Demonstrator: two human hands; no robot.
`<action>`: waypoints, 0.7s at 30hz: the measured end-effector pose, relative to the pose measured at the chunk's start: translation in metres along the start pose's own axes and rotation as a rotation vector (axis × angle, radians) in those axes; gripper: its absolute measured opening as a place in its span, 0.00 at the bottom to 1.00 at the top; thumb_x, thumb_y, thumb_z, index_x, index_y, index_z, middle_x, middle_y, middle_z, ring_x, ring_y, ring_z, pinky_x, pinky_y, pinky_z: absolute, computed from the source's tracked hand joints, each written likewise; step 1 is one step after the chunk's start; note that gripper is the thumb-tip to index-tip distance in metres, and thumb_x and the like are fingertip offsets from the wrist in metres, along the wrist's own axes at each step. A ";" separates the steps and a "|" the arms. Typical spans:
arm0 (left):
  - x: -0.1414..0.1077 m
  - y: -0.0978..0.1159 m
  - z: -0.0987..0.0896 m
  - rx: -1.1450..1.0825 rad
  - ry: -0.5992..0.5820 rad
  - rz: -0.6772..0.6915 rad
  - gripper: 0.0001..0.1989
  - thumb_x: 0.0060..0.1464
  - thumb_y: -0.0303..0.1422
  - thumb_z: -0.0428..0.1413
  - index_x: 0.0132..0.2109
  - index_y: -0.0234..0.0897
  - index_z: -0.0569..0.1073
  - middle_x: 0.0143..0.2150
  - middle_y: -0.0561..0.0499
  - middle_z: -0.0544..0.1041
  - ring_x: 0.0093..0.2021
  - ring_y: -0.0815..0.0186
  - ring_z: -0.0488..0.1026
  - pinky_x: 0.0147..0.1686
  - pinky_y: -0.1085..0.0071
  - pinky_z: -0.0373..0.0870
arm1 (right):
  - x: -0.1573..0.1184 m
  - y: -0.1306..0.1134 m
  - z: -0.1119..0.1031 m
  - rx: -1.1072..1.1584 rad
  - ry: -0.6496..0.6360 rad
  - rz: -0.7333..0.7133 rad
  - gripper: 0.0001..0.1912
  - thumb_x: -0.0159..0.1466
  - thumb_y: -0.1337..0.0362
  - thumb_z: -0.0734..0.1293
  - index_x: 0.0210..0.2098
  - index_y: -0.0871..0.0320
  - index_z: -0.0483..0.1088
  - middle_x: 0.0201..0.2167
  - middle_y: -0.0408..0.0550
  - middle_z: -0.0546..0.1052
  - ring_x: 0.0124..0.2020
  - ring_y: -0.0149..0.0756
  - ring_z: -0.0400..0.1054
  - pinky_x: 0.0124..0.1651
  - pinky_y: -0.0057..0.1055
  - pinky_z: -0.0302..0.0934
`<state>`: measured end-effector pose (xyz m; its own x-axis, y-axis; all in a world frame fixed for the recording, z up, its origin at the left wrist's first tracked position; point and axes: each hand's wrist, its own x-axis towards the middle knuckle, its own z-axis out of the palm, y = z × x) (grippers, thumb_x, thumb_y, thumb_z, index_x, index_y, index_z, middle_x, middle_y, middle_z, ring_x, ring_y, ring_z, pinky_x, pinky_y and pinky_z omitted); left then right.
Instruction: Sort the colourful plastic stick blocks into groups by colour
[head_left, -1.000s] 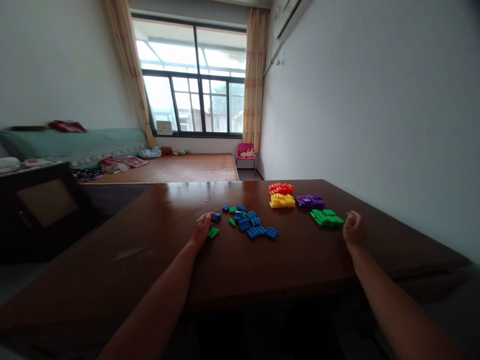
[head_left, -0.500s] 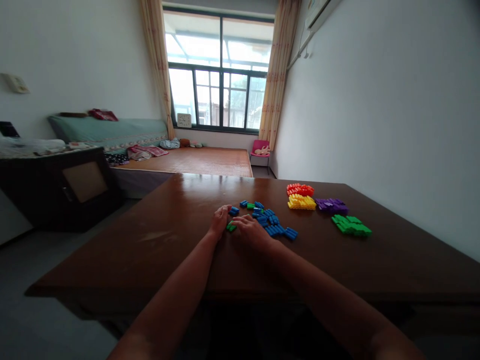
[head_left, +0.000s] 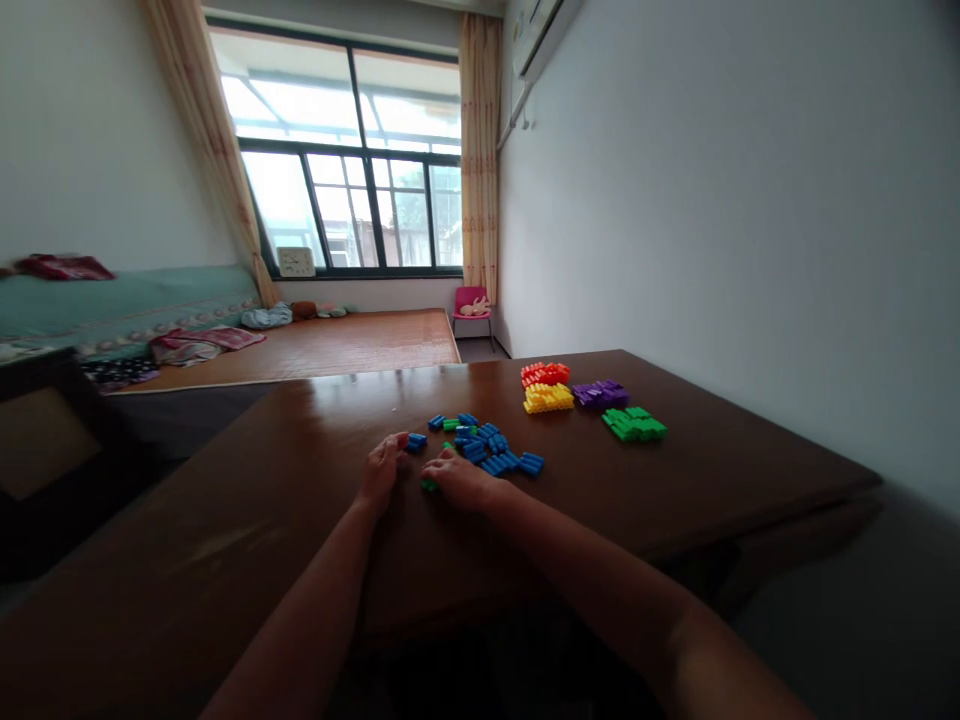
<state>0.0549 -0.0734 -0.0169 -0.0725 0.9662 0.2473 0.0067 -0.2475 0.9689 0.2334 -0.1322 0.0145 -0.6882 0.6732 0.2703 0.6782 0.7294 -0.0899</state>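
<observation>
My left hand (head_left: 385, 468) rests on the brown table beside a small blue block (head_left: 416, 442), its fingers loosely curved and nothing visible in them. To its right, my right hand (head_left: 455, 474) has its fingers bent down over green blocks (head_left: 429, 485) and closed on them. Part of these green blocks is hidden under the fingers. Just beyond and to the right lies a loose group of blue blocks (head_left: 491, 440), with a green block (head_left: 450, 425) among them.
Farther right on the table (head_left: 300, 430) stand sorted piles: red blocks (head_left: 545, 374), yellow blocks (head_left: 548, 398), purple blocks (head_left: 601, 393) and green blocks (head_left: 634, 423). Behind the table are a bed (head_left: 360, 340) and a pink chair (head_left: 471, 298).
The view has turned to the right, so the table and blocks appear farther left. My right hand has come down over the green blocks, and the gap between my hands is slightly wider.
</observation>
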 end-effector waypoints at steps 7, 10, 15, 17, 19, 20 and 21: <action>0.003 -0.002 -0.005 -0.043 0.016 -0.008 0.29 0.45 0.56 0.57 0.40 0.33 0.77 0.47 0.39 0.79 0.53 0.51 0.73 0.52 0.55 0.72 | -0.014 0.006 -0.009 -0.054 -0.022 -0.009 0.12 0.62 0.72 0.64 0.45 0.61 0.74 0.41 0.52 0.79 0.40 0.38 0.71 0.54 0.35 0.57; 0.004 -0.002 -0.007 -0.044 0.011 -0.004 0.28 0.44 0.56 0.59 0.39 0.34 0.78 0.46 0.40 0.79 0.53 0.50 0.73 0.53 0.53 0.71 | -0.026 0.007 -0.013 -0.024 -0.005 0.006 0.13 0.61 0.71 0.65 0.46 0.62 0.73 0.41 0.54 0.78 0.42 0.39 0.71 0.51 0.34 0.60; 0.006 -0.002 -0.009 -0.020 -0.002 -0.010 0.27 0.45 0.56 0.58 0.39 0.35 0.78 0.46 0.41 0.80 0.53 0.51 0.73 0.54 0.53 0.71 | -0.062 0.028 -0.036 0.066 0.255 0.185 0.16 0.61 0.72 0.64 0.49 0.61 0.72 0.45 0.53 0.77 0.47 0.39 0.70 0.54 0.34 0.60; 0.006 -0.001 -0.009 0.003 -0.010 -0.005 0.27 0.45 0.55 0.58 0.39 0.35 0.78 0.46 0.42 0.80 0.53 0.51 0.74 0.53 0.54 0.72 | -0.078 0.039 -0.047 0.119 0.351 0.311 0.17 0.61 0.74 0.63 0.49 0.62 0.72 0.46 0.54 0.77 0.49 0.39 0.69 0.55 0.34 0.60; 0.006 0.000 -0.008 0.038 -0.027 0.007 0.28 0.45 0.55 0.57 0.40 0.34 0.78 0.46 0.41 0.80 0.52 0.51 0.74 0.52 0.55 0.73 | -0.089 0.041 -0.051 0.166 0.367 0.354 0.16 0.62 0.74 0.62 0.48 0.61 0.72 0.46 0.54 0.77 0.49 0.39 0.69 0.54 0.34 0.61; 0.006 0.000 -0.007 0.055 -0.036 0.010 0.29 0.45 0.56 0.57 0.40 0.33 0.78 0.46 0.41 0.80 0.52 0.51 0.74 0.52 0.55 0.72 | -0.092 0.037 -0.050 0.184 0.350 0.327 0.15 0.63 0.73 0.62 0.48 0.61 0.72 0.46 0.53 0.77 0.49 0.38 0.69 0.54 0.34 0.61; 0.006 0.000 -0.007 0.069 -0.043 0.013 0.29 0.45 0.56 0.57 0.41 0.33 0.78 0.46 0.40 0.80 0.51 0.51 0.74 0.53 0.54 0.72 | -0.093 0.031 -0.046 0.197 0.321 0.268 0.14 0.64 0.71 0.62 0.48 0.60 0.72 0.46 0.52 0.77 0.49 0.38 0.69 0.55 0.35 0.61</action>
<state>0.0477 -0.0684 -0.0158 -0.0294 0.9656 0.2584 0.0759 -0.2557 0.9638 0.3302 -0.1775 0.0311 -0.3598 0.7921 0.4930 0.7382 0.5649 -0.3688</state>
